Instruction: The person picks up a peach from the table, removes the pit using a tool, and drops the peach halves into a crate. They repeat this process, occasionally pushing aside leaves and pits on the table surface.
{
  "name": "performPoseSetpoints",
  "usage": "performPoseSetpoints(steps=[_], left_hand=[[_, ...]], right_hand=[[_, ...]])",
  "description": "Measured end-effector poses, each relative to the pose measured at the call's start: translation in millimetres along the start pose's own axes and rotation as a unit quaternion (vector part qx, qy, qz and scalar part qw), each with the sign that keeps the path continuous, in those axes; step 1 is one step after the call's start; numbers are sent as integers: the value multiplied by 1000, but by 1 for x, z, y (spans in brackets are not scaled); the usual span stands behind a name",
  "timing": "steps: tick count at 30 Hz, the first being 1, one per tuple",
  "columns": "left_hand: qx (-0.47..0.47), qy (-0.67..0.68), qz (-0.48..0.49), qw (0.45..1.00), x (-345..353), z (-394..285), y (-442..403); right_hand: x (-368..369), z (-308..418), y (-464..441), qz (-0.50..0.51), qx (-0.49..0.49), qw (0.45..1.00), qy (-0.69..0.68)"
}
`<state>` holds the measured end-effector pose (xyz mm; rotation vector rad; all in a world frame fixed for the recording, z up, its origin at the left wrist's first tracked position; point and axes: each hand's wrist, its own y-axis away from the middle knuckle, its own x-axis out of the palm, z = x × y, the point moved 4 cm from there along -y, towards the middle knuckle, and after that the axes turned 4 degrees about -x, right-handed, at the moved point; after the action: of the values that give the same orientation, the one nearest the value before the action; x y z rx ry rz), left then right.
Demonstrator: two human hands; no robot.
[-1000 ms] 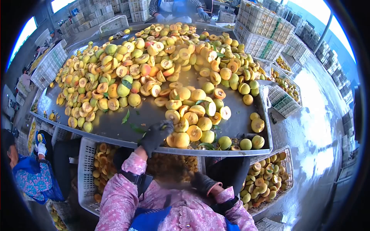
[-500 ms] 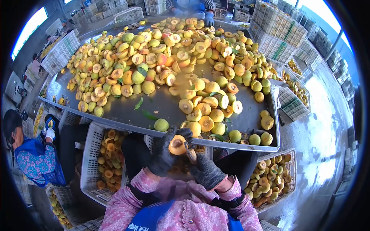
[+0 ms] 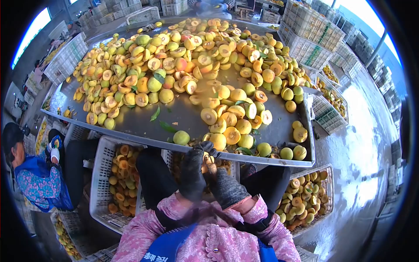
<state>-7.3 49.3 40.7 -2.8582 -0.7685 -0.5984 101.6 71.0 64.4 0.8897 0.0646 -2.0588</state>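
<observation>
In a dark glove, my left hand [image 3: 193, 172] closes around a yellow peach half [image 3: 204, 165], now turned so that little of its cut face shows. My right hand [image 3: 228, 188], in a grey-black glove, grips a short-handled pitting knife [image 3: 212, 167]. The knife meets the peach half; its tip is hidden between fruit and fingers. Both hands are together just below the near rim of a metal table [image 3: 174, 147]. On that table lies a large heap of peach halves [image 3: 174, 52], with a whole green-yellow peach [image 3: 181, 137] close to the rim.
Below the table, crates hold peach halves: a left crate [image 3: 101, 183], and a right crate [image 3: 330, 187] beside my knee. A person in a blue apron [image 3: 43, 179] sits at left, and another person's arms [image 3: 211, 6] show across the table. Stacked crates [image 3: 312, 35] stand at right.
The peach half has tilted from facing me to being mostly hidden in my left hand. My right hand has moved up and in against it with the knife. The far person's hand has drawn back.
</observation>
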Motion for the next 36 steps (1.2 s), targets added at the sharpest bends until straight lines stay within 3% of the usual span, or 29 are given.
performPoseSetpoints(steps=[3, 6, 8, 11, 13, 15, 17, 21, 24, 27, 30, 32, 34, 36], left_hand=[[9, -56, -15, 998, -4, 4, -2], [33, -114, -17, 993, -4, 2, -4], [60, -173, -22, 983, -3, -5, -3], [202, -397, 15, 895, -13, -1, -6], [32, -191, -23, 981, -30, 26, -12], [14, -188, -23, 982, -38, 35, -10], [152, -389, 20, 908, -25, 8, -8], [100, -326, 0, 940, -29, 9, -7], [107, -344, -9, 933, -40, 21, -6], [106, -368, 11, 924, -45, 24, -6], [130, -477, 38, 868, -47, 15, -6], [141, -486, 47, 861, -62, 33, -11], [42, -315, 58, 946, -64, 40, -11], [-44, -185, 68, 979, -66, 42, -9]], right_hand=[[23, -23, -11, -31, -102, 994, 26], [33, -27, -14, -65, -152, 985, -54], [39, -32, -17, -29, -123, 992, -16], [37, -32, -21, 17, -103, 994, -13], [37, -32, -22, 36, -84, 996, -18], [40, -34, -23, 49, -53, 997, -13], [54, -48, -29, 47, -61, 996, -50], [56, -44, -28, 22, -195, 980, -11], [73, -49, -35, 48, -136, 986, 78], [51, -27, -31, 39, -45, 998, -15], [50, -33, -31, 67, -180, 980, -57], [43, -24, -32, 116, -169, 978, -30], [43, -22, -32, 127, -152, 980, -26], [48, -26, -31, 99, -130, 985, -46]])
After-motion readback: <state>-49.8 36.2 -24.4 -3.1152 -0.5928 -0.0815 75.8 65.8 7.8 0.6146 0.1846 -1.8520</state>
